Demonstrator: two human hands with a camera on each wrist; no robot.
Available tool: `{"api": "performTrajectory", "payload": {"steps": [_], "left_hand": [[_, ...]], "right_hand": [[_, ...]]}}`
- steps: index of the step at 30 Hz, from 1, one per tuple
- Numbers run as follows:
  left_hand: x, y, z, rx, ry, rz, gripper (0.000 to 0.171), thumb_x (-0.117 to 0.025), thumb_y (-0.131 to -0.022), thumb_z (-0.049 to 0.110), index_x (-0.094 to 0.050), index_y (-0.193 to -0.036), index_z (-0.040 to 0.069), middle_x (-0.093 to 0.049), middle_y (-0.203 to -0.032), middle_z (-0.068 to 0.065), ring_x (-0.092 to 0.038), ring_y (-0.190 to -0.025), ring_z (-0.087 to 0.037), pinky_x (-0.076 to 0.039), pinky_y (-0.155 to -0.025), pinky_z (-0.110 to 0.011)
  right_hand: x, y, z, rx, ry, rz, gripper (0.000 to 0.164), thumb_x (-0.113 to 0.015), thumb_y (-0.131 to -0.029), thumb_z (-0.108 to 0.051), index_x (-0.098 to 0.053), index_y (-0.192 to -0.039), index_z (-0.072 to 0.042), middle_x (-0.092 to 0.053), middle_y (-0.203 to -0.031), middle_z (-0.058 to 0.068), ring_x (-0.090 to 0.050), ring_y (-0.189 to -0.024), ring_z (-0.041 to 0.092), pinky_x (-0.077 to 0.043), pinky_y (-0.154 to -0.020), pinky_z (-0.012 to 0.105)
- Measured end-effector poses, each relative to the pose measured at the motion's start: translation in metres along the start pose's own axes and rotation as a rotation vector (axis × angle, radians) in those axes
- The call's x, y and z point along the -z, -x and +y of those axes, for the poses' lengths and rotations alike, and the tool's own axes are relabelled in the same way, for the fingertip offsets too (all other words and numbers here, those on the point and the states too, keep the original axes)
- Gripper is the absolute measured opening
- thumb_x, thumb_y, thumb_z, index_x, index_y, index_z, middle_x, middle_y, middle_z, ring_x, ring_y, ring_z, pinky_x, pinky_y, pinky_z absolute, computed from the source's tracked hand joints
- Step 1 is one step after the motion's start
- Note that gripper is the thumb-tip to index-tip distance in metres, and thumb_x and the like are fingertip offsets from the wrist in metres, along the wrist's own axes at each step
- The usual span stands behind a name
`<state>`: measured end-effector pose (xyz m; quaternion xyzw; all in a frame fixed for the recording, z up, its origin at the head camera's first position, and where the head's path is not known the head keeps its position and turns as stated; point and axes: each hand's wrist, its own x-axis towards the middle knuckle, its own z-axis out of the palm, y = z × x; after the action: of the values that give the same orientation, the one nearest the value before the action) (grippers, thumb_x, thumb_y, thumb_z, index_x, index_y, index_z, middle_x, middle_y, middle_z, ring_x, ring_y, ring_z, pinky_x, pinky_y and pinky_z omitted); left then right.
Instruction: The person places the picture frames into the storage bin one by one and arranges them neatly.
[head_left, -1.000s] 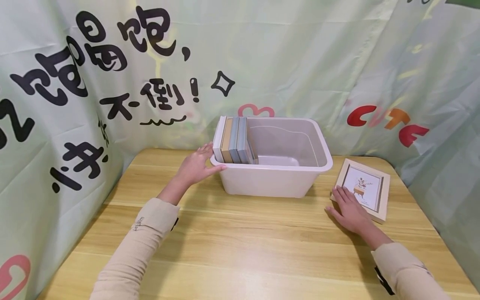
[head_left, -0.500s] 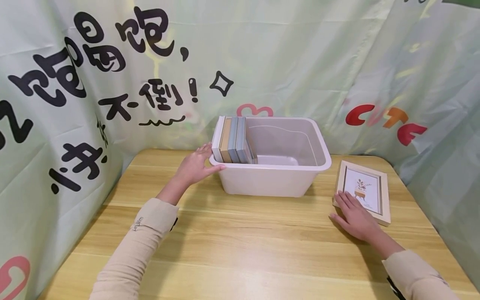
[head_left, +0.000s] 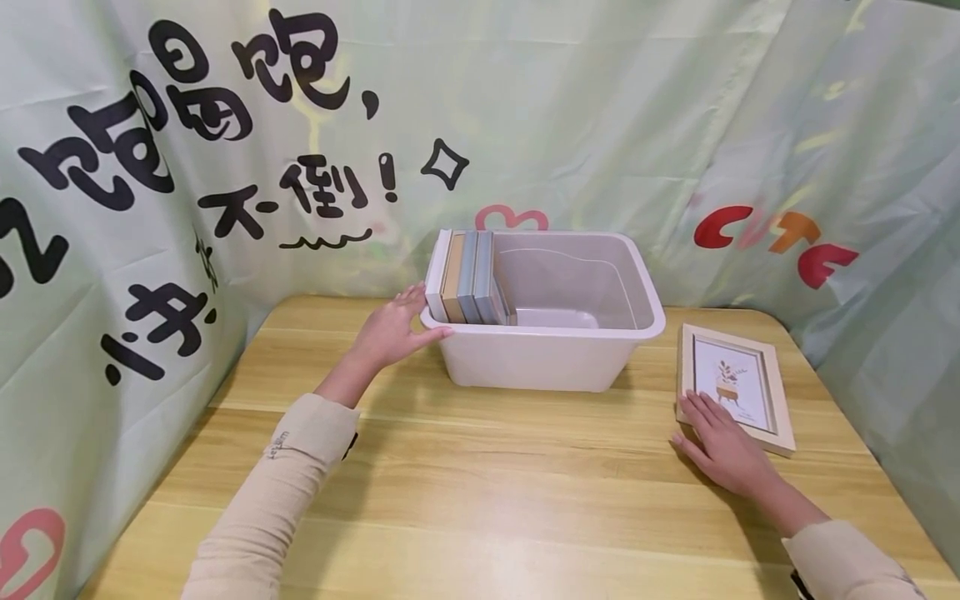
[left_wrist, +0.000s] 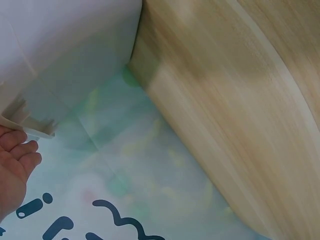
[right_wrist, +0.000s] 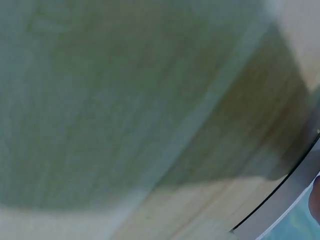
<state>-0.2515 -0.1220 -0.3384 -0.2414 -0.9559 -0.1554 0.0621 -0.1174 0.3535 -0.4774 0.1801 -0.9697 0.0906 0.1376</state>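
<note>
A pale plastic bin stands on the table, with several picture frames upright at its left end, white, wood-coloured and grey-blue. My left hand holds the bin's left front corner, its thumb along the front rim and its fingers at the left rim. In the left wrist view, that hand's fingers meet the rim. On the right lies a wooden picture frame with a potted-plant picture, face up. My right hand rests extended fingers on its near left corner. The right wrist view shows a frame edge and a fingertip.
The wooden table extends in front of the bin and between the hands. Printed fabric hangs close behind the bin and along both sides of the table.
The wooden picture frame has slid right and a little nearer, turning slightly, with my right hand on it. My left hand and the bin have stayed in place.
</note>
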Motion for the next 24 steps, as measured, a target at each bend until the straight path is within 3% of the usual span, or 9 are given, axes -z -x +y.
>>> {"api": "performTrajectory", "payload": {"steps": [6, 13, 24], "left_hand": [[0.000, -0.001, 0.000, 0.000, 0.006, -0.010, 0.076, -0.057, -0.086, 0.051, -0.044, -0.134, -0.006, -0.032, -0.147, -0.020, -0.032, -0.135, -0.037, -0.031, -0.110, -0.048], [0.000, -0.001, 0.000, -0.003, 0.008, -0.003, 0.077, -0.057, -0.085, 0.052, -0.044, -0.134, -0.006, -0.032, -0.147, -0.021, -0.032, -0.135, -0.037, -0.030, -0.111, -0.048], [-0.001, 0.000, -0.001, 0.004, 0.011, -0.003, 0.076, -0.057, -0.086, 0.051, -0.045, -0.133, -0.006, -0.033, -0.147, -0.021, -0.033, -0.135, -0.038, -0.031, -0.110, -0.049]], "right_hand": [[0.001, 0.005, -0.003, -0.048, -0.033, -0.005, 0.059, -0.055, -0.092, -0.031, -0.042, -0.132, 0.011, -0.039, -0.137, 0.032, -0.022, -0.140, 0.035, 0.014, -0.108, 0.006], [0.004, 0.010, -0.008, -0.089, -0.049, 0.014, 0.057, -0.056, -0.091, -0.030, -0.044, -0.130, 0.010, -0.041, -0.136, 0.031, -0.029, -0.135, 0.039, 0.014, -0.105, 0.004], [0.003, 0.024, -0.012, -0.076, -0.046, 0.063, 0.054, -0.059, -0.090, -0.028, -0.047, -0.128, 0.009, -0.046, -0.133, 0.030, -0.034, -0.132, 0.038, 0.010, -0.106, 0.002]]}}
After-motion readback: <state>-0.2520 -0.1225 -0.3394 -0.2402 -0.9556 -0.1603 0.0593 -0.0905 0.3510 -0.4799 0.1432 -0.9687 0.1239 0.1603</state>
